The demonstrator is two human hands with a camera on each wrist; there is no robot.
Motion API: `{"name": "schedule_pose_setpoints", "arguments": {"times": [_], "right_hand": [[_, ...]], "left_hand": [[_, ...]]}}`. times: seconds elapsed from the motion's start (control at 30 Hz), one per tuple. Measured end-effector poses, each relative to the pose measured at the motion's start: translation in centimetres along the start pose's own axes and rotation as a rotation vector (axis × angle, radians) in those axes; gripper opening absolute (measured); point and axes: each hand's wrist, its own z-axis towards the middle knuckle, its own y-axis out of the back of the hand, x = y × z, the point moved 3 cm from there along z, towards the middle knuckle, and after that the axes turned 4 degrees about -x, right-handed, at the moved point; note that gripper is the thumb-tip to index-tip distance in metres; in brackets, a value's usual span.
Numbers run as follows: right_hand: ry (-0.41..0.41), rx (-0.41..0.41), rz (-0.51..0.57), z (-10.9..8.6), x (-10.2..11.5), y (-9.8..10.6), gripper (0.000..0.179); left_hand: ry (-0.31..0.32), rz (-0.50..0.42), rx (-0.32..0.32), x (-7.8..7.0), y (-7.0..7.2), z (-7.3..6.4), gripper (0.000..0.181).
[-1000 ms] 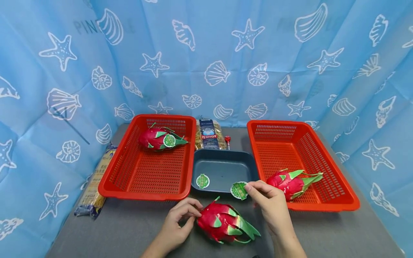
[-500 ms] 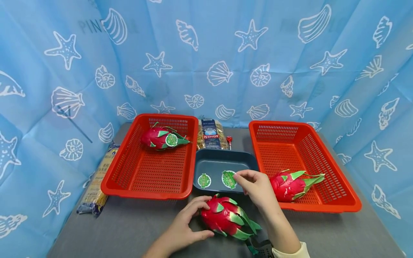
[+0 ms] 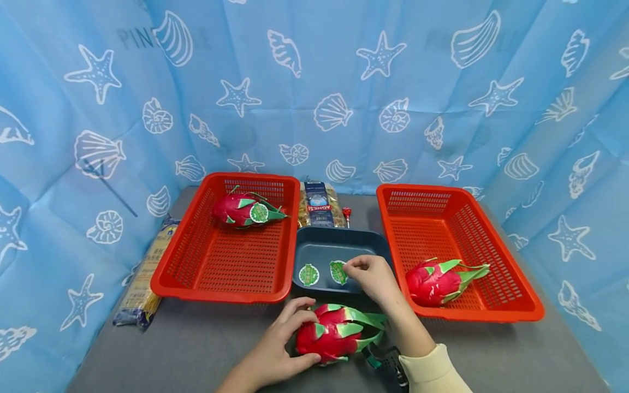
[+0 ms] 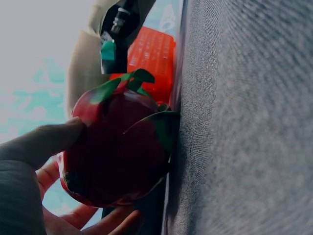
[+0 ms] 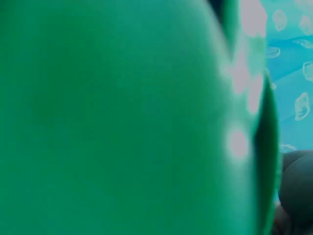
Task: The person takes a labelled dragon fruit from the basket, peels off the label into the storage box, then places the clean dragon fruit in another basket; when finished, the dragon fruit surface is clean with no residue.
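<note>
A red dragon fruit (image 3: 328,337) with green scales lies on the grey table at the front. My left hand (image 3: 276,349) holds its rounded end, thumb on one side and fingers on the other, as the left wrist view shows the fruit (image 4: 115,147) too. Over the near side of the dark blue tray (image 3: 339,236), my right hand (image 3: 372,275) pinches the edge of a round green-and-white sticker (image 3: 338,272). Another such sticker (image 3: 308,274) is at the tray's near left. Blurred green fills most of the right wrist view.
A red basket (image 3: 223,296) at left holds a dragon fruit (image 3: 241,210) bearing a green sticker. The right red basket (image 3: 491,315) holds another dragon fruit (image 3: 434,284). Behind the tray are a pasta bag (image 3: 319,204) and a lollipop (image 3: 346,212). A long packet (image 3: 144,278) lies far left.
My right hand has moved left over the tray with the sticker. My left hand has spread from touching the dragon fruit's end to holding it, and the fruit has turned slightly.
</note>
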Motion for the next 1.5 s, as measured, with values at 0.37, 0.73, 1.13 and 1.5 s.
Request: {"name": "schedule_pose_setpoints", "arguments": {"times": [0.37,0.73,1.13,1.5], "right_hand": [[-0.017,0.065,-0.243,2.2,-1.2,-2.5,0.015],[-0.020,0.038,-0.531,2.9,-0.7,-3.4,0.026],[0.166,-0.096,-0.239,0.5,0.3,-1.8,0.020],[0.528,-0.367,-0.013,-4.3,5.7,5.9,0.021]], "left_hand": [[0.035,0.162,-0.048,-0.1,0.8,-0.2,0.050],[-0.006,0.253,-0.123,-0.2,1.3,-0.6,0.054],[0.020,0.213,-0.107,0.0,1.1,-0.6,0.052],[0.026,0.166,-0.086,0.3,1.3,-0.5,0.050]]}}
